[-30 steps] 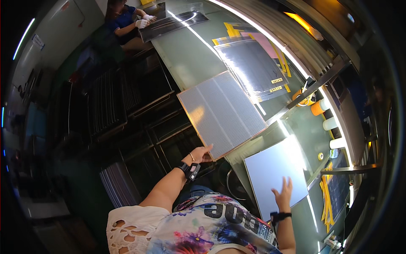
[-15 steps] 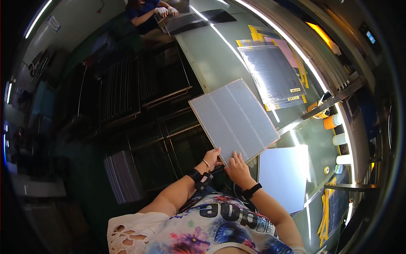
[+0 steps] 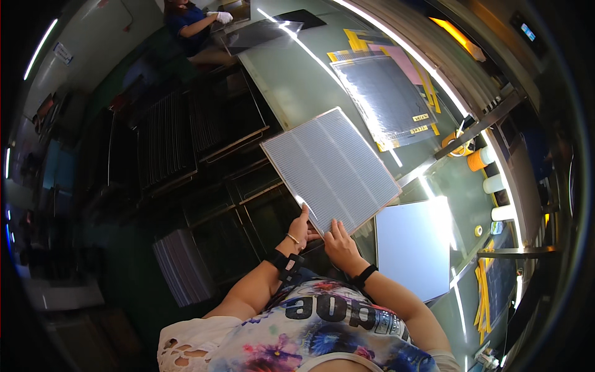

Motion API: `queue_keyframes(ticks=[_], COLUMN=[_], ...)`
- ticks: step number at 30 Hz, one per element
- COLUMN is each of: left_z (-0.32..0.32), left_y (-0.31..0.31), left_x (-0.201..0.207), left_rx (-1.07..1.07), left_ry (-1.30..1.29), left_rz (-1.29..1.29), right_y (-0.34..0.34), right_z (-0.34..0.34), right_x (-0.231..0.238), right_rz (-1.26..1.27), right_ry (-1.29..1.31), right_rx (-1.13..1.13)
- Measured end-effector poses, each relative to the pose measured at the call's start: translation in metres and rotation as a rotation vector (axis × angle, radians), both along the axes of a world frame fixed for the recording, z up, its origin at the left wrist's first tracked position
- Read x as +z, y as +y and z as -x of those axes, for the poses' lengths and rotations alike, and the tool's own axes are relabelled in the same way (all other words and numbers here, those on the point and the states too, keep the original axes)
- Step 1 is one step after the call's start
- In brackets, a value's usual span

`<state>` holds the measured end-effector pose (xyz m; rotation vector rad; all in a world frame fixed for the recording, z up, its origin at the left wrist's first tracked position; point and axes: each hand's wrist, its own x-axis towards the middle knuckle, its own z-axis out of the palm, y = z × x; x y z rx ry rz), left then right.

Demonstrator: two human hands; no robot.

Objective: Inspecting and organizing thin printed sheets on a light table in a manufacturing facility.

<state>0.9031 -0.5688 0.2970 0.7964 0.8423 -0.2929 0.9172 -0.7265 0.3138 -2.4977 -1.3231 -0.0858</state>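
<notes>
A thin, grey, finely lined panel (image 3: 334,170) with copper-coloured edges is tilted in front of me, its far part over the table's edge. My left hand (image 3: 302,230) grips its lower left edge, thumb on top and fingers curled underneath. At the near corner, my right hand (image 3: 341,247) lays its fingers on the top face; its thumb is hidden. Just right of the panel, a pale blue-white sheet (image 3: 412,248) lies on the glossy table.
Dark film sheets (image 3: 384,96) with yellow edging lie farther along the table. Tape rolls (image 3: 494,183) line its right side. Dark racks (image 3: 164,139) of panels and a stack of grey panels (image 3: 181,266) stand left. A co-worker's gloved hand (image 3: 223,17) is at the far end.
My left hand has slid farther up the panel's left edge, its thumb now higher on the face. The whole view has shifted slightly. The co-worker's hands have moved.
</notes>
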Motion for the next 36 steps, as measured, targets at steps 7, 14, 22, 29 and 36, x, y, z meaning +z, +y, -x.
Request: queue_keyframes(ticks=[7, 14, 22, 29, 36], left_z=[-0.002, -0.014, -0.015, -0.078, -0.124], left_y=[0.007, 0.007, 0.062, 0.126, 0.030], left_x=[0.009, -0.041, -0.052, -0.076, -0.028], left_rx=[0.054, 0.234, 0.504, 0.244, -0.495], left_ry=[0.033, -0.060, -0.047, -0.117, -0.832], left_rz=[-0.106, -0.217, -0.204, -0.513, -1.823], right_y=[0.002, 0.017, -0.063, -0.118, -0.165], right_z=[-0.029, -0.015, -0.106, -0.048, 0.046], right_x=[0.032, 0.047, 0.222, 0.292, 0.167], right_rz=[-0.123, -0.431, -0.670, -0.304, -0.634], right_ry=[0.528, 0.249, -0.094, -0.447, 0.109], right_rx=[-0.251, -0.032, -0.442, -0.412, -0.793])
